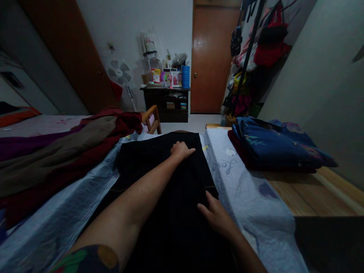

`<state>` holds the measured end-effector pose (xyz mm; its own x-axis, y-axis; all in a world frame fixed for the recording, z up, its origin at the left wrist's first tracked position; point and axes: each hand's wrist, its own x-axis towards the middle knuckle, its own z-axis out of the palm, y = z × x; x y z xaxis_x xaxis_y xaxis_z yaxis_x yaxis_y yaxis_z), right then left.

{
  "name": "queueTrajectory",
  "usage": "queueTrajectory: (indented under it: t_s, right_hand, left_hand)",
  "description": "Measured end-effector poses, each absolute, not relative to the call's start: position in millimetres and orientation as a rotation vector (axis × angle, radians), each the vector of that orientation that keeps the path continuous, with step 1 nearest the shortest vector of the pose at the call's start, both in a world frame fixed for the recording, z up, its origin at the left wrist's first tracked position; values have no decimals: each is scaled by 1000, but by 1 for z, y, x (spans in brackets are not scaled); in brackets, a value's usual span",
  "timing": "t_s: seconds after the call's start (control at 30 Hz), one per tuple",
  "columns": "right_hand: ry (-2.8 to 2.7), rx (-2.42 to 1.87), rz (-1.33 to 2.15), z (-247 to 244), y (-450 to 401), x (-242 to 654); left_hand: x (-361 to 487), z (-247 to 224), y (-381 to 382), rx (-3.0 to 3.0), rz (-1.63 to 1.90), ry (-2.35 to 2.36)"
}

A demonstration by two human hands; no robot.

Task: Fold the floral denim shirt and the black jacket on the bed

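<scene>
A black garment point(182, 182) lies spread out in front of me over a pale quilted cover. My left hand point(182, 151) rests on its upper part, thumb stretched out to the right, the other fingers foreshortened against the cloth. Lower down, near the garment's right edge, my right hand point(216, 214) touches the fabric with thumb and forefinger apart; its remaining fingers are mostly hidden. Dark cloth makes the folds hard to see.
Folded blue clothes point(273, 144) are stacked on the wooden surface point(318, 189) at right. Maroon and brown garments point(85, 140) lie along the left. Farther back stand a white fan point(121, 72), a dark cabinet point(153, 104) and a brown door point(213, 57).
</scene>
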<state>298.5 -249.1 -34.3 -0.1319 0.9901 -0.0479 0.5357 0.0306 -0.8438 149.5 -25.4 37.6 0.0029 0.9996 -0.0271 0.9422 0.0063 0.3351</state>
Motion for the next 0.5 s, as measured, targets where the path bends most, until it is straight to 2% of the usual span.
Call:
queueTrajectory:
  t_s: [0.13,0.23,0.37,0.5]
  right_hand:
    - [-2055,-1623,899,5,-210,317]
    - [-2025,-1590,707,16,-149,325]
    - [-1825,-1458,720,-9,-64,313]
    - [-1883,-1311,814,-52,-25,293]
  left_hand:
    - [158,32,-7,1884,239,2005]
    - [153,27,3,1871,277,1963]
    - [141,19,8,1876,400,1851]
    - [134,9,9,1856,581,1696]
